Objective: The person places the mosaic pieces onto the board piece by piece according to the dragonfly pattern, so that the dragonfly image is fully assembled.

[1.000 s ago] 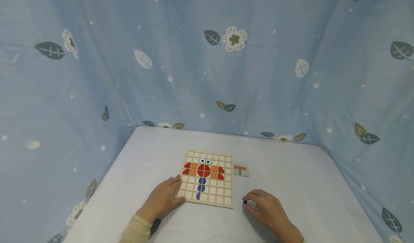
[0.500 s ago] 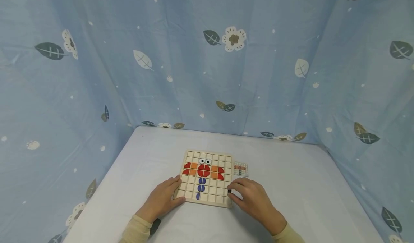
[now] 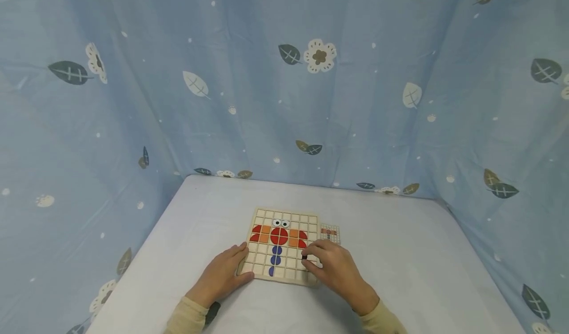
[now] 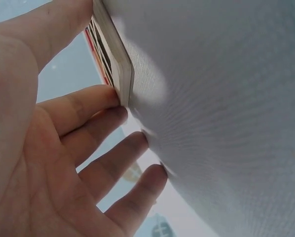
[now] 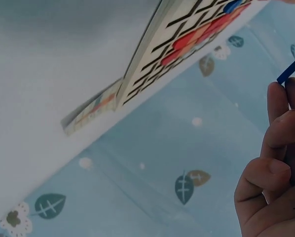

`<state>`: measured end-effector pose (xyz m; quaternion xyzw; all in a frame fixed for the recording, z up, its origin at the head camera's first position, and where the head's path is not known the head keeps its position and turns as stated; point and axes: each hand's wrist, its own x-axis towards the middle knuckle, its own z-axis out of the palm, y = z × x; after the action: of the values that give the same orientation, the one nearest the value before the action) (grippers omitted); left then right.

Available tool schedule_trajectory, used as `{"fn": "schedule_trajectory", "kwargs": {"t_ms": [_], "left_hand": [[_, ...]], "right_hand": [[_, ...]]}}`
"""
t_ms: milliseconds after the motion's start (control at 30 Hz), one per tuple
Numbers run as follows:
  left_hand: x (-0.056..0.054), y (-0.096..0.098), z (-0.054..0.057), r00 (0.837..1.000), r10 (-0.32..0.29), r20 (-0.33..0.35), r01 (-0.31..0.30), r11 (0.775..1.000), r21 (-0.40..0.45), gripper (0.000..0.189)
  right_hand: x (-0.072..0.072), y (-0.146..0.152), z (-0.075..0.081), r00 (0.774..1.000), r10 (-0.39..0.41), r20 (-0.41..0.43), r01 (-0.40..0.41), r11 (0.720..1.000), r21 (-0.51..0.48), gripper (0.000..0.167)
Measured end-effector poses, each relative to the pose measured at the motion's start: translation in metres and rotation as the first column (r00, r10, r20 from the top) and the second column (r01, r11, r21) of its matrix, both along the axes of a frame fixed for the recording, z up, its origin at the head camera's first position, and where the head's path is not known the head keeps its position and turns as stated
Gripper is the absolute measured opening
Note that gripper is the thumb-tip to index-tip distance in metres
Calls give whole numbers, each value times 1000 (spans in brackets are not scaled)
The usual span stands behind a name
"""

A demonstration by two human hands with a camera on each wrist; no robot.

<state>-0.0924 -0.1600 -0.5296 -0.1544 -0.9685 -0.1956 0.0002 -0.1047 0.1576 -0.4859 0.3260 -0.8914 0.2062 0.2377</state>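
A square wooden grid board (image 3: 284, 280) lies on the table with a figure of coloured pieces in it: white eyes, a red circle, orange squares, red quarter shapes and a blue column. My left hand (image 3: 223, 274) rests against its near left corner, thumb and index finger touching the edges (image 4: 122, 74), the other fingertips down on the cloth. Over the board's right part, my right hand (image 3: 335, 267) pinches a small dark blue tile (image 5: 286, 73) between thumb and fingertips. The tile's face is mostly turned away.
A small pattern card (image 3: 330, 230) with the same figure lies just right of the board, partly covered by my right hand in the head view. White cloth (image 3: 400, 255) covers the table. A blue printed curtain (image 3: 249, 102) hangs around the back and sides.
My right hand has moved left and away from me with the blue tile, from the cloth beside the board to over its right part. My left hand has stayed at the corner.
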Motion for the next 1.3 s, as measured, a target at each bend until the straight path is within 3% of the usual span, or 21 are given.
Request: {"fn": "schedule_trajectory", "kwargs": {"t_ms": [633,967,1300], "left_hand": [[2,0,3,1000,3,7,-3,1000,1,74],[3,0,5,1000,-8,-25,8,1000,5,72],[3,-1,3,999,-13,-29,14,1000,13,72]], "right_hand": [[-6,-40,-16,988,68,140,-84,990,117,18],[-5,-57,-22,966,98,238,-141,975,172,12],[-5,-66,-23,950,36,309,-123,957,264,11]]}}
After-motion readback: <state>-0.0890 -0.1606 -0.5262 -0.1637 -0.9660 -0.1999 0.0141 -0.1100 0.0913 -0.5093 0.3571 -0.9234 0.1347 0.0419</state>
